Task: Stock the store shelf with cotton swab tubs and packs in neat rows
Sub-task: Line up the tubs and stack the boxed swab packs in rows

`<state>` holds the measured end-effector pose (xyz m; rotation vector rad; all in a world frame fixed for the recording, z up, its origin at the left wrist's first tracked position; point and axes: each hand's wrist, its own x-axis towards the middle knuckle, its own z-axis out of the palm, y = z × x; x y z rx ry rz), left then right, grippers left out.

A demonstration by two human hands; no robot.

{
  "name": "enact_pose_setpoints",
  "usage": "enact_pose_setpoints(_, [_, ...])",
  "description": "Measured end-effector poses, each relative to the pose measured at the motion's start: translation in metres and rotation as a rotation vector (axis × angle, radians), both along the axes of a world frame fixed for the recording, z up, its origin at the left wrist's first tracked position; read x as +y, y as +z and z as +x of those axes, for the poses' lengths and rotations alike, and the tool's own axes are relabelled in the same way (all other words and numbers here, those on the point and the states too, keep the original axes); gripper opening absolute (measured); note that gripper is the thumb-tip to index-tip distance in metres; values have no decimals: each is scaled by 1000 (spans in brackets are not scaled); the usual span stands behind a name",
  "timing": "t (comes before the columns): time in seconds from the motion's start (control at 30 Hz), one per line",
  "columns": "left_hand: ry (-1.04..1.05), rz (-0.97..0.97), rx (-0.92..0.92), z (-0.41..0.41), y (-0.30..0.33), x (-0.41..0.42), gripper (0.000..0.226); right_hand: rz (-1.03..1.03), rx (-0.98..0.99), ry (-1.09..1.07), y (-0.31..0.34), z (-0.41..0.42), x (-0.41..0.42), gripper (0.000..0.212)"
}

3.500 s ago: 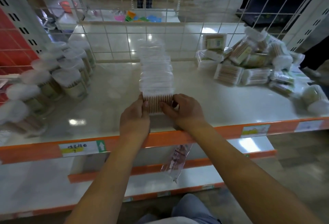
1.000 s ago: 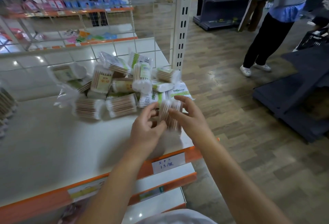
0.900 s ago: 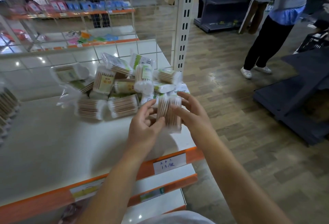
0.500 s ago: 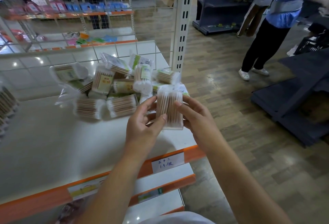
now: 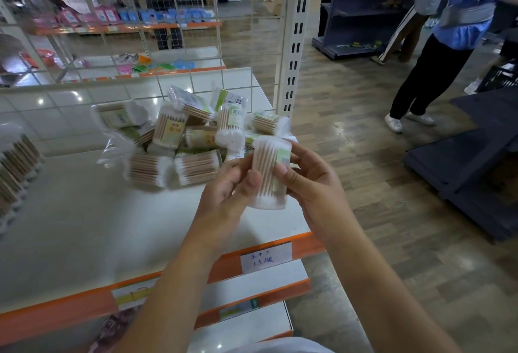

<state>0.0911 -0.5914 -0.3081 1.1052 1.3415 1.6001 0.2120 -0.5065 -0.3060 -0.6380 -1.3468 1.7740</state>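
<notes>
A clear pack of wooden cotton swabs stands upright above the front right corner of the white shelf. My left hand pinches its left side with thumb and fingers. My right hand grips its right side, thumb on the front. Just behind lies a loose heap of cotton swab packs and tubs. A row of swab packs stands at the far left edge of the shelf.
The shelf's orange front rail carries a handwritten price label. A white upright post and a wire grid back the shelf. A person in blue stands on the wooden floor at right, near dark shelving.
The pack was picked out of the heap's right edge, turned upright and lifted between both hands. Before that, my hands were at the row in the shelf's middle.
</notes>
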Motion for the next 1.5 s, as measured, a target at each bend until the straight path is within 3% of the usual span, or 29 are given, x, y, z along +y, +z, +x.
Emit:
enact_pose_setpoints(0.1, [-40, -5, 42, 3, 1, -2, 84, 0, 49, -26, 6, -1, -4, 46])
enact_pose_setpoints(0.17, [-10, -16, 37, 5, -1, -2, 95, -1, 88, -28, 10, 1, -6, 41])
enact_pose_setpoints(0.37, [50, -19, 53, 2, -2, -10, 75, 68, 55, -56, 14, 3, -11, 35])
enact_pose_setpoints(0.6, [40, 56, 134, -13, 6, -23, 75, 150, -23, -21, 19, -2, -17, 41])
enact_pose_setpoints(0.73, [174, 222, -74, -32, 18, -26, 84, 70, 16, 9, 15, -6, -28, 51])
enact_pose_setpoints(0.83, [300, 276, -148, -50, 27, -32, 78, 72, -40, 80, 10, -20, -45, 62])
enact_pose_setpoints(0.97, [352, 245, -34, -67, 36, -56, 91, 245, -244, 127, 6, -54, -75, 62])
enact_pose_setpoints(1.07, [352, 192, 60, -84, 39, -82, 78, 380, -343, 131, 7, -83, -100, 54])
enact_pose_setpoints(1.27, [386, 117, 267, -134, 33, -140, 39, 444, -351, 187, 6, -144, -150, 55])
enact_pose_setpoints(1.5, [491, -85, 618, -192, 43, -216, 45, 562, -400, 282, 9, -203, -210, 64])
